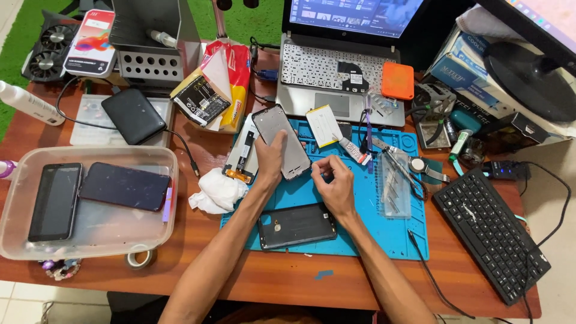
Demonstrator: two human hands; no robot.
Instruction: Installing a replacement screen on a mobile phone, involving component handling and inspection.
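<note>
My left hand (pixel 271 157) clamps the phone screen panel (pixel 281 141) above the blue mat (pixel 384 231); my right hand (pixel 335 183), fingers pinched together, sits just beside its lower edge.

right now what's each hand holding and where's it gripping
The left hand holds a phone frame by its lower edge, tilted above the blue mat. The right hand is curled shut; whether it holds anything cannot be told.

L hand (pixel 271 157) – phone frame (pixel 281 141), blue mat (pixel 384 234)
</note>
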